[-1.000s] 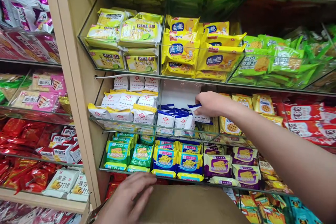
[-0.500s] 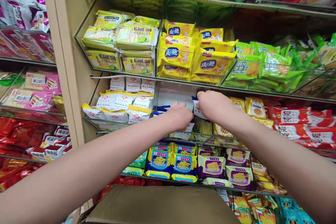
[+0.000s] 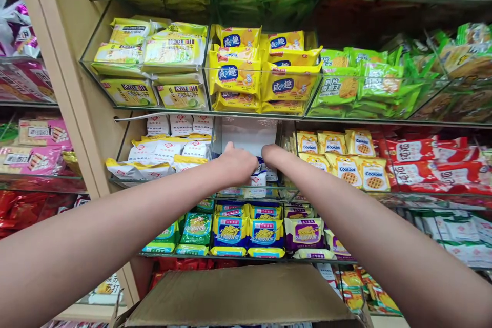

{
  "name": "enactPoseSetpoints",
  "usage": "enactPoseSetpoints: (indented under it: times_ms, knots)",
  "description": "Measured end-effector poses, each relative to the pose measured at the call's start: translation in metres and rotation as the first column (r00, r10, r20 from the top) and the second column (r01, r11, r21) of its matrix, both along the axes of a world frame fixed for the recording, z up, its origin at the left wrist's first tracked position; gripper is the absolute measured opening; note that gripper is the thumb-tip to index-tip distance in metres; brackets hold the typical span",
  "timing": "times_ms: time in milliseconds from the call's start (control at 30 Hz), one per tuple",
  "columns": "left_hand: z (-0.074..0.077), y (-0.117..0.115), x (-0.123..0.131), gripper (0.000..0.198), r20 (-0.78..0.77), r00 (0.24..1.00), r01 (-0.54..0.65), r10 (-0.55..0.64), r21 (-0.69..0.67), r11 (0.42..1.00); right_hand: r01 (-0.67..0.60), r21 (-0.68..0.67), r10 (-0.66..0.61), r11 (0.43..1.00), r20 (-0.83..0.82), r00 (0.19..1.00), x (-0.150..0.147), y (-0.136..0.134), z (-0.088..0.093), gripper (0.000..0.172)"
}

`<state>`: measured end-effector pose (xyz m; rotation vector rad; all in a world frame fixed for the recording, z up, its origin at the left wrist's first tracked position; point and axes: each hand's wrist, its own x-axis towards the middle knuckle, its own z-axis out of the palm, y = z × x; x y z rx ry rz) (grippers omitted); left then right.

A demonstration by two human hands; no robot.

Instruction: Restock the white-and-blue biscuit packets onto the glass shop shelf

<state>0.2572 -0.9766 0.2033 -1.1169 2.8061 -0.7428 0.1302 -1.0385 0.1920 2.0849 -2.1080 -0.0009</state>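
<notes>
Both bare arms stretch forward side by side to mid-frame, where the left hand [image 3: 238, 164] and right hand [image 3: 273, 156] curl bunched fingers down over blue-and-white snack packets [image 3: 258, 180] in a glass shelf compartment [image 3: 246, 134], with the actual grip hidden.

Mostly hidden: blue-white packets [image 3: 258, 179]; cardboard box [image 3: 246, 294] cut off.

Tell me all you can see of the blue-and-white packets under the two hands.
The blue-and-white packets are small, glossy plastic pouches, white with blue edges. They sit low in a glass-fronted shelf bin. The left hand and right hand lie over their tops and hide most of them. Whether either hand grips one is unclear.
</notes>
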Motion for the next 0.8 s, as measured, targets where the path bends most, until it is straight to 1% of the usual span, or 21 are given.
enactPoseSetpoints:
  times_ms: [100,233,367,433,533,667,733,800]
  knots:
    - [0.003,0.001,0.001,0.008,-0.001,0.999,-0.048,0.048,-0.013,0.999,0.072,0.032,-0.072,0.997,-0.024,0.997,-0.003,-0.005,-0.005,0.026]
    - [0.007,0.001,-0.001,0.009,0.011,0.996,-0.086,0.086,0.009,0.996,0.102,0.048,-0.1,0.994,-0.025,0.995,-0.002,-0.008,-0.006,0.025]
    - [0.005,0.0,-0.005,0.024,0.002,0.997,-0.082,0.082,0.04,0.996,0.092,0.027,-0.092,0.995,0.0,0.996,-0.002,-0.008,-0.01,0.024]
    - [0.004,0.0,-0.007,0.027,-0.009,0.997,-0.078,0.078,0.037,0.996,0.095,0.01,-0.096,0.995,0.011,0.995,-0.001,-0.003,-0.009,0.025]
    - [0.002,0.002,-0.006,0.022,-0.013,0.996,-0.087,0.088,0.035,0.996,0.094,-0.035,-0.093,0.995,0.028,0.995,0.002,0.013,-0.002,0.026]
    - [0.0,0.005,-0.005,0.022,-0.016,0.994,-0.11,0.111,0.049,0.993,0.046,-0.11,-0.035,0.993,0.096,0.995,0.009,0.05,0.016,0.024]
    - [0.0,0.006,-0.004,0.025,-0.023,0.993,-0.114,0.115,0.056,0.992,0.039,-0.07,-0.027,0.997,0.164,0.986,0.012,0.066,0.022,0.025]
    - [0.0,0.005,-0.004,0.031,-0.03,0.993,-0.111,0.114,0.062,0.992,0.04,0.051,-0.051,0.998,0.254,0.966,0.014,0.076,0.021,0.026]
